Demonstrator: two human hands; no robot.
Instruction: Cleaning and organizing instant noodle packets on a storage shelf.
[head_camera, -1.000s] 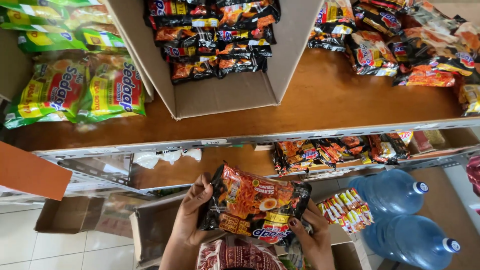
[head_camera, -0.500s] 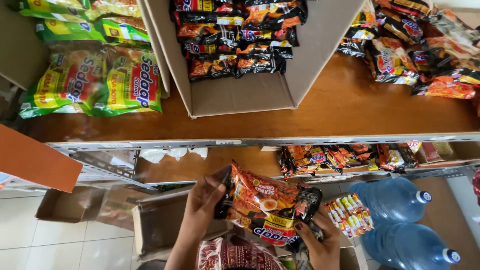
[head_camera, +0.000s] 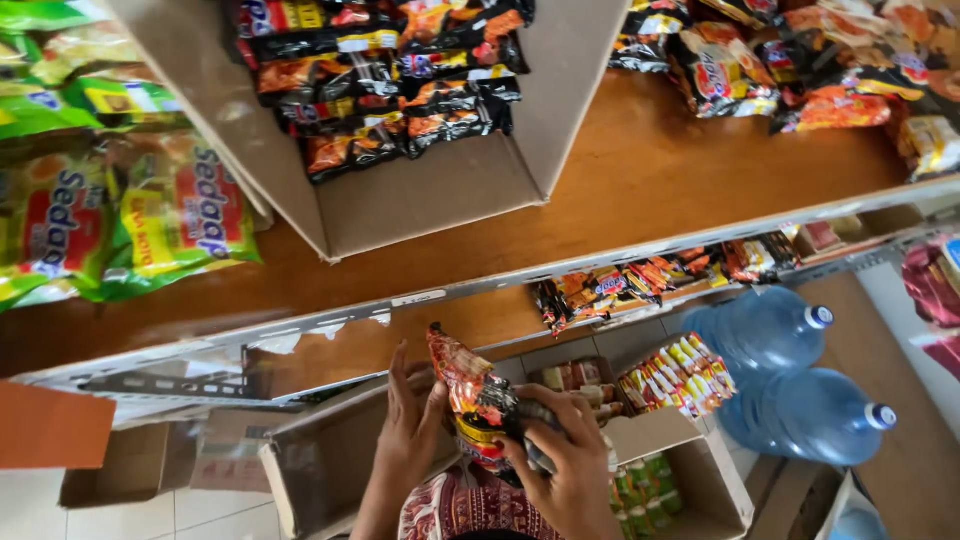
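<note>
Gripping a small stack of orange-and-black noodle packets (head_camera: 485, 400) at the bottom centre of the frame, both hands were closed around it: the left hand (head_camera: 408, 425) pressed flat against its left side, and the right hand (head_camera: 568, 465) curled over its lower right end, fingers wrapped tight. The stack stood tilted, its upper end toward the shelf edge, and was not yet set down anywhere. Just beneath the hands sat open cardboard boxes (head_camera: 330, 465), one of them looking mostly bare on the left, another to the right with green packs inside. Right of centre lay two blue water bottles (head_camera: 790, 370) on their sides. Farther up, a lower shelf (head_camera: 470, 320) carried a short row of like-coloured packets (head_camera: 640, 280). Farthest, on the wooden upper shelf (head_camera: 640, 170), an open carton (head_camera: 400, 190) at the top centre was partly filled with similar packets, its near end free. By my judgement the stocking was midway: some packets placed, this handful unplaced.
</note>
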